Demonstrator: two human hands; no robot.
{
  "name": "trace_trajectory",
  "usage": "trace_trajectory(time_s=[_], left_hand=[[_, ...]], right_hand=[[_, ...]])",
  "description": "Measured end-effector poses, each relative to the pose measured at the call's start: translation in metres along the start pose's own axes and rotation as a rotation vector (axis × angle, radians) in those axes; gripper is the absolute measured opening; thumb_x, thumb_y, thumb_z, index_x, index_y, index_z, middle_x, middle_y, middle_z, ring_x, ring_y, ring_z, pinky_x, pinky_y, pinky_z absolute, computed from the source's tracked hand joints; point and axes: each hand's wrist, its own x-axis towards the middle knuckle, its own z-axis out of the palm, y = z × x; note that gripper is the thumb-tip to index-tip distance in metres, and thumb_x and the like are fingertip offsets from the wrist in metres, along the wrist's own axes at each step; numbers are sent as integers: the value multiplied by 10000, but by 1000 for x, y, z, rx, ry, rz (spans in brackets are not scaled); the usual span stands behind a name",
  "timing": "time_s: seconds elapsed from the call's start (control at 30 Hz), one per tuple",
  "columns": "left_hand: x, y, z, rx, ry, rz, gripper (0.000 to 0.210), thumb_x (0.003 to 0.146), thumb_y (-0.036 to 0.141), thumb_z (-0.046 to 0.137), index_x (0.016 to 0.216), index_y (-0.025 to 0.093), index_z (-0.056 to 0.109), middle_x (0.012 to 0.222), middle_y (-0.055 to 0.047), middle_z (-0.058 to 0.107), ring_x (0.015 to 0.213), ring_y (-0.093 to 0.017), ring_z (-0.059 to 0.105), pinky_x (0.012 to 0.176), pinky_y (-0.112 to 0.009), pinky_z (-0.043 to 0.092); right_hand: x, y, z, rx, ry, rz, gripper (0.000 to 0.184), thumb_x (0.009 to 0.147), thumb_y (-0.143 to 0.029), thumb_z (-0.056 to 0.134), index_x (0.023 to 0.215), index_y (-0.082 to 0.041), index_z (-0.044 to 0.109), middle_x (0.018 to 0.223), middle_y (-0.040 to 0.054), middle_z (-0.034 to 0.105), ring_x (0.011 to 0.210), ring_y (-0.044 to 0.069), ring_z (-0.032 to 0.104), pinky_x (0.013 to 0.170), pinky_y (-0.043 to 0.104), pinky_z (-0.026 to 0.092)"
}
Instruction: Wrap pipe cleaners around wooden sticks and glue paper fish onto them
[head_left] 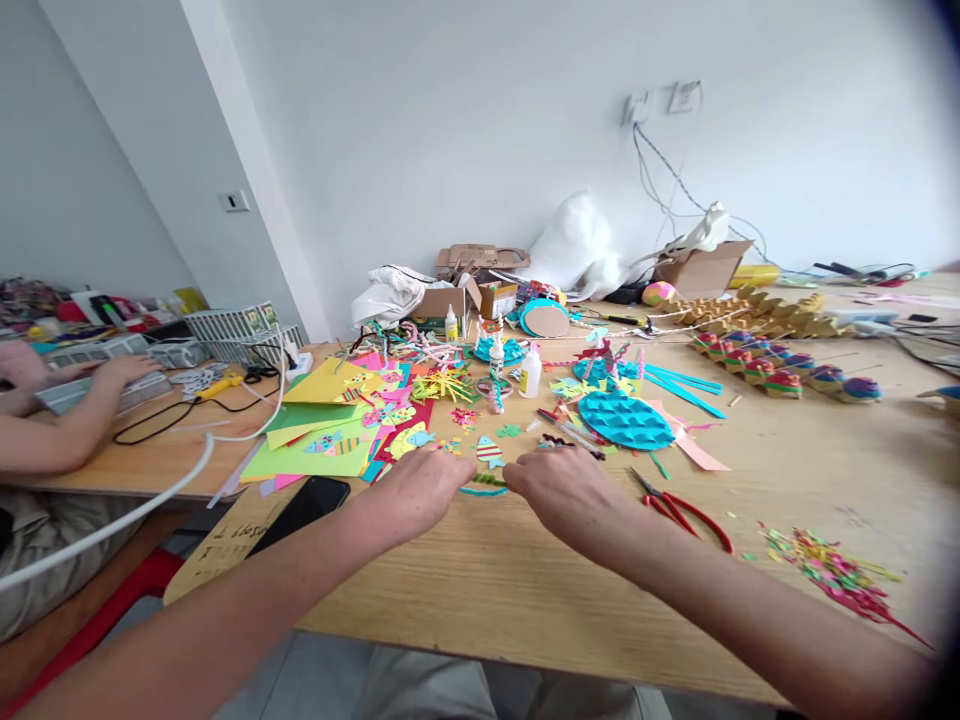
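My left hand (427, 487) and my right hand (559, 487) are close together over the table, both closed with fingertips pinched. Between them stretches a short fuzzy green pipe cleaner (489, 479), its ends hidden by my fingers. Just below it runs a light blue strip (484, 491); whether it is held too I cannot tell. A striped paper fish (489, 451) lies right behind the gap between my hands. Beyond my right hand is a dark twisted pipe cleaner (574, 446). Red-handled scissors (682, 508) rest near my right forearm.
Coloured paper sheets (300, 455) and a phone (304, 510) lie left. Glue bottles (530, 370) stand behind my hands, near a blue scalloped disc (626, 419). Paper scraps (832, 570) are at right, painted egg-carton strips (787, 367) farther back. Another person's hands (124, 370) work at far left.
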Motion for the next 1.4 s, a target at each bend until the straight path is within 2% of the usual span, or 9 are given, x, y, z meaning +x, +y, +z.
trace_trajectory(time_s=[0.1,0.23,0.43,0.53,0.67,0.8,0.93,1.17,1.4], left_hand=[[-8,-1,-18,-124,-116,170,207,797,148,371,683,186,539,592,9,514,574,-124,472,541,-221,300],[-16,-4,-32,-601,-183,235,221,831,246,365,685,164,509,541,43,434,496,-69,394,486,-182,289],[-11,-2,-1,-1145,-5,-26,224,830,344,356,784,156,467,538,60,386,406,-43,313,367,-152,238],[-2,-4,15,-1095,101,-127,201,824,314,345,770,159,462,524,63,405,374,-42,309,356,-158,231],[7,-6,23,-796,176,-212,178,810,252,347,724,166,476,480,60,418,387,-64,369,402,-177,271],[10,-6,22,-383,210,-145,215,816,205,357,691,164,528,564,8,523,529,-104,482,505,-207,311],[6,-5,18,-64,114,-74,218,819,186,348,804,180,566,711,-49,597,642,-155,544,544,-230,331],[-6,-3,-15,5,-74,87,213,807,169,363,762,198,568,660,-23,576,611,-153,522,516,-230,301],[-16,-10,-34,-497,-140,303,220,847,250,357,722,168,518,585,37,445,545,-74,397,521,-182,291]], right_hand=[[1,18,-11,305,-123,-127,175,743,-97,464,667,-158,609,610,44,622,577,146,565,506,220,328],[-1,37,-4,1120,-248,-256,213,798,-266,459,659,-149,570,538,-25,518,487,72,454,483,187,330],[5,7,38,1742,199,18,271,751,-396,512,657,-143,532,482,-49,462,379,34,268,375,175,187],[14,-10,50,1631,347,258,258,769,-381,461,654,-157,514,497,-36,507,328,34,269,343,180,188],[18,-12,51,940,371,351,289,820,-279,381,600,-160,525,501,6,564,381,80,453,406,194,298],[14,-8,39,211,225,266,221,820,-135,370,748,-137,580,637,84,642,575,175,603,468,221,325],[6,-12,20,-14,13,156,204,786,-52,390,840,-127,571,681,101,651,626,197,633,469,218,337],[-2,-3,-3,33,-40,-48,203,756,-51,430,797,-158,598,676,79,646,601,181,602,481,226,340],[-7,38,-5,1236,-272,-287,195,805,-289,465,691,-159,556,532,-46,489,452,57,412,458,175,330]])
